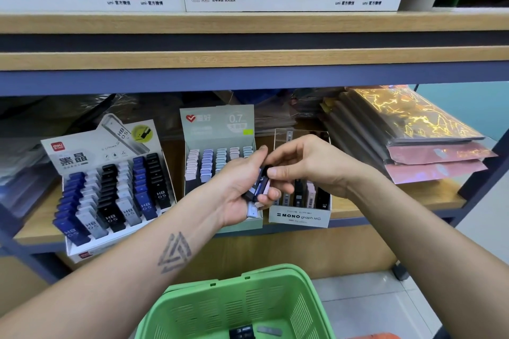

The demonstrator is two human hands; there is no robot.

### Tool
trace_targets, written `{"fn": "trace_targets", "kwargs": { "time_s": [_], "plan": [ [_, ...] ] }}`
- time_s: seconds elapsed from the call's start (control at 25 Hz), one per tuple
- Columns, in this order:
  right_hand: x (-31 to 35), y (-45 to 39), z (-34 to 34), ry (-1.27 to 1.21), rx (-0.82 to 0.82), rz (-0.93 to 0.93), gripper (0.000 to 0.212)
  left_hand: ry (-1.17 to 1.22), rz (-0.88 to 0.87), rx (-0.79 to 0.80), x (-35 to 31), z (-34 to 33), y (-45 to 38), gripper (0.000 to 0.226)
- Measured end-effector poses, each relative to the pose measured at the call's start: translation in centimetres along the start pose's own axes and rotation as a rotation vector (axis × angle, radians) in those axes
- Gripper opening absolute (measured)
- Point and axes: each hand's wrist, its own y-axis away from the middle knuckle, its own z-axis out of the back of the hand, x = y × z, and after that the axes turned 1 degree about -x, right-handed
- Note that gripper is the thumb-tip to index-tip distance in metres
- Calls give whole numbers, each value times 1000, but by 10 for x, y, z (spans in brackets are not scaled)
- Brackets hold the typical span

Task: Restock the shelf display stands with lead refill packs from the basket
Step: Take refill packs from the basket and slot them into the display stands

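Wooden shelf (385, 195) ahead carries three display stands. My left hand (242, 187) grips a small bunch of refill packs (260, 187), long axes running up toward the shelf; my right hand (305, 168) pinches the top dark one, directly over the Mono stand (300, 217), the nearer slot. More packs lie in the green basket (239, 308) below.

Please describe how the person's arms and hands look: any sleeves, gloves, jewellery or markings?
Both forearms are bare, with no sleeves in view. The left hand and right hand wear no gloves, and no rings or watch show. The left forearm carries a dark tattoo of interlocking triangles.
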Motion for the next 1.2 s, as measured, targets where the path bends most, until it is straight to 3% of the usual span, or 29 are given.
{"fn": "trace_targets", "kwargs": {
  "time_s": [0.2, 0.52, 0.68, 0.76, 0.88, 1.0, 1.2],
  "plan": [
    [1, 3, 16, -280, -80, -57, 28, -86, -7, 10, -2, 5, 5, 35],
    [7, 11, 36, -241, -252, -30, 27, -130, -148, -25, -3, -1, 4, 22],
    [9, 19, 65, -212, -597, 54, 22, -61, -94, -34, -7, -14, -3, 14],
    [1, 17, 79, -46, -769, 76, 22, 22, -50, 9, -10, -16, -5, 7],
    [-13, 4, 89, 317, -857, 64, 24, 214, 45, 69, -12, -16, -8, 18],
    [-17, -8, 87, 539, -801, 73, 21, 303, 52, 105, -13, -16, -11, 31],
    [-29, -28, 77, 873, -710, 118, 20, 255, 40, 104, -14, -14, -13, 45]
  ]
}}
